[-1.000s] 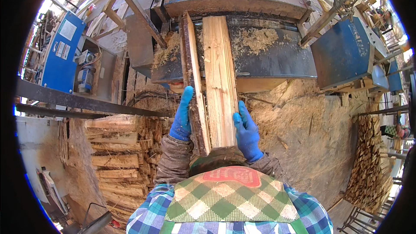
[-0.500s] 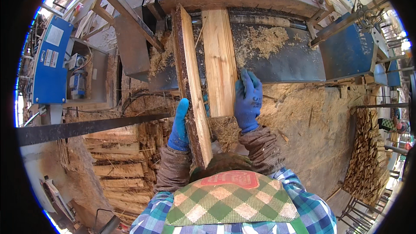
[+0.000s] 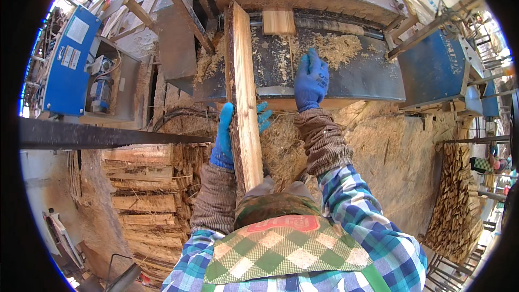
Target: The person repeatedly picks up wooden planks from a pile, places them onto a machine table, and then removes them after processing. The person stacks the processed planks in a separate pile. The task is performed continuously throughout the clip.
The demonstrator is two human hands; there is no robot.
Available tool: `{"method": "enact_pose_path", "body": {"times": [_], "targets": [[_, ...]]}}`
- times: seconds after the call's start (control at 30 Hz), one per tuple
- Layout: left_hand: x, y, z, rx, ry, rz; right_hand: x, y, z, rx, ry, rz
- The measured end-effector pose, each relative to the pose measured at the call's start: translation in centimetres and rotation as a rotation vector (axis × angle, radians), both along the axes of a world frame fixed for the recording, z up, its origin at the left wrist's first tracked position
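A bark-edged wooden board [image 3: 247, 97] lies lengthwise before me, its far end over the machine's metal bed [image 3: 351, 78] and its near end by my body. My left hand [image 3: 223, 135], in a blue glove, grips the board from below, thumb on the bark side and fingertips showing past the right edge. A second, paler board [image 3: 279, 22] lies mostly out of sight under the machine's cross housing [image 3: 303, 1]; only its near end shows. My right hand [image 3: 312, 81], also gloved in blue, hovers over the bed short of that board, fingers loosely stretched and nothing in them.
Sawdust [image 3: 338, 48] lies on the bed, in front of a metal roller [image 3: 330, 25]. A dark metal bar [image 3: 113, 134] crosses at the left above stacked rough boards [image 3: 143, 184]. A blue control box [image 3: 70, 65] stands far left; a wood pile [image 3: 451, 205] is at the right.
The paler board has slid away from me under the housing. My right hand has moved forward over the bed. My left hand and the bark-edged board have shifted slightly forward.
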State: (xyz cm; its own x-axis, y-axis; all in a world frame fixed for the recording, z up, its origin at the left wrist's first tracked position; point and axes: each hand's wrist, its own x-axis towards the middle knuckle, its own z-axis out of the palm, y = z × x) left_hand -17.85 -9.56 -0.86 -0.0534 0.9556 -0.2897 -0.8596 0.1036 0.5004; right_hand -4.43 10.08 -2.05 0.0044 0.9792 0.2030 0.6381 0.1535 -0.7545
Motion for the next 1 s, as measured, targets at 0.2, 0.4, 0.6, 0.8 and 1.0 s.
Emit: {"method": "enact_pose_path", "body": {"times": [0.2, 0.4, 0.6, 0.8, 1.0], "targets": [[1.7, 0.6, 1.3, -0.230, 0.599, 0.141, 5.9, -12.0, 4.7, -0.510, 0.723, 0.685], [8.0, -0.5, 1.5, -0.185, 0.574, 0.153, 13.5, -20.3, 0.0, -0.319, 0.457, 0.332], [5.6, 0.3, 2.8, -0.313, 0.819, 0.297, 14.0, -15.7, 2.3, -0.357, 0.533, 0.243], [2.7, 0.3, -0.7, -0.246, 0.921, 0.279, 12.1, -11.3, 0.4, -0.255, 0.301, 0.194], [3.0, 0.7, -1.2, -0.262, 0.914, 0.307, 7.6, -3.1, -2.5, 0.211, 0.100, 0.087]]}}
